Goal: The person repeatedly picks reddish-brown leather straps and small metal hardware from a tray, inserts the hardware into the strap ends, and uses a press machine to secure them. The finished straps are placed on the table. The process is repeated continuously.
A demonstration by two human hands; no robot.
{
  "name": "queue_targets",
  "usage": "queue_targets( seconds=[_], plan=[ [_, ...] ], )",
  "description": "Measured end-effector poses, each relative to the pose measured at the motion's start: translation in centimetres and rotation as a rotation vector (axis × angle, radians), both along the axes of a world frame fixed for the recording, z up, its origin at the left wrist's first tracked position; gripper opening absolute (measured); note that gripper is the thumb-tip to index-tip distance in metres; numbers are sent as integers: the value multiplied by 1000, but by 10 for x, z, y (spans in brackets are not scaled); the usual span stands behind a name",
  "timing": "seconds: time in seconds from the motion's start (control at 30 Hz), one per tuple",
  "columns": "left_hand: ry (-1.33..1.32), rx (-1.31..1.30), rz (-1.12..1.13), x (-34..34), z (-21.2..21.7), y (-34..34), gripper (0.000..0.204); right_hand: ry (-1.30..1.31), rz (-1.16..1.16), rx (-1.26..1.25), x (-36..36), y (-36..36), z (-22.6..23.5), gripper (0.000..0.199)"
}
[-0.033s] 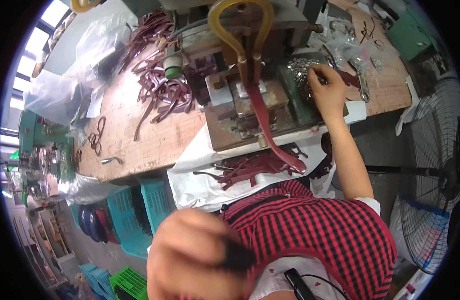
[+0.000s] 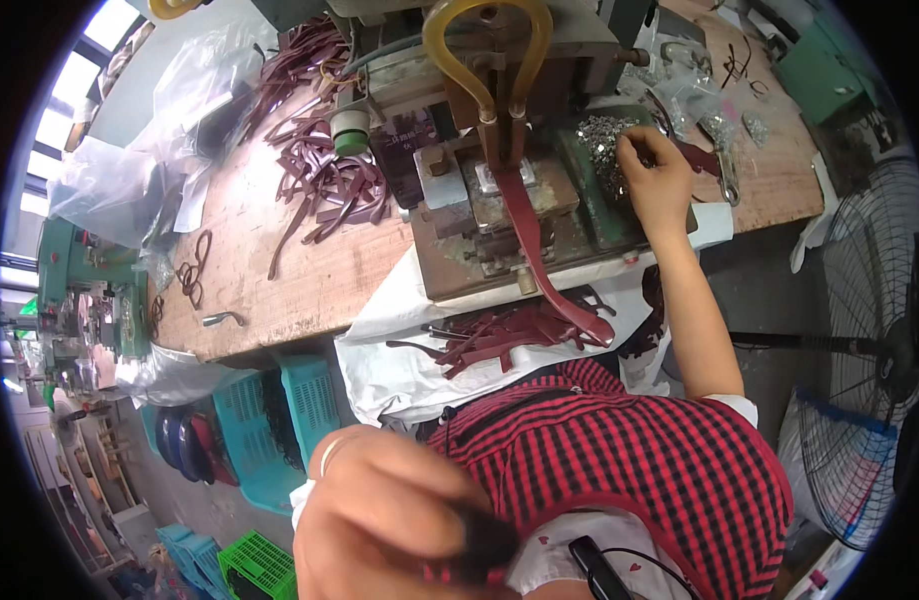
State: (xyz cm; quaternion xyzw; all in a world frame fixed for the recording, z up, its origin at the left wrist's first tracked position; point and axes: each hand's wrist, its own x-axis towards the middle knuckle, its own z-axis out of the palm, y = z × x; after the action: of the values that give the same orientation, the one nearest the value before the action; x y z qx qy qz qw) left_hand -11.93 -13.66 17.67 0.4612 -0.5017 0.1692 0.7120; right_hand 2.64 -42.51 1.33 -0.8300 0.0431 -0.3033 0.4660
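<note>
My right hand is at the edge of a pile of small shiny metal pieces on a green tray. Its thumb and forefinger curl together; whatever is between them is too small to make out. Close to the camera, my left hand is blurred, its fingers curled by a dark shape I cannot identify. A dark-red strap has its upper end under the head of a bench press. The strap's free end hangs over the front edge, above more dark-red straps on white cloth.
Loose dark-red straps heap on the wooden table left of the press. Clear plastic bags lie at the far left. A black fan stands at the right. Turquoise crates and a green crate are below left.
My left hand has shifted slightly and shows less blur, with a thin band now visible at its wrist. My right hand stays at the metal pieces; the strap has not moved.
</note>
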Motion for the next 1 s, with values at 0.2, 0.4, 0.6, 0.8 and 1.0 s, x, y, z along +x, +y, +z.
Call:
queue_targets(
  seconds=[0.2,0.4,0.6,0.8,1.0],
  plan=[
    [-234,285,1177,28,-43,99,22,19,125,340,-5,8,-7,12],
    [382,1178,1419,179,-138,139,27,67,150,303,-3,29,35,14],
    [268,1355,1510,179,-209,155,22,24,-49,93,-39,5,10,17],
    [865,1153,976,145,-154,157,19,83,166,274,-67,11,42,16],
    [1113,399,531,129,-166,144,29,-2,449,330,-26,93,75,24]
  ],
)
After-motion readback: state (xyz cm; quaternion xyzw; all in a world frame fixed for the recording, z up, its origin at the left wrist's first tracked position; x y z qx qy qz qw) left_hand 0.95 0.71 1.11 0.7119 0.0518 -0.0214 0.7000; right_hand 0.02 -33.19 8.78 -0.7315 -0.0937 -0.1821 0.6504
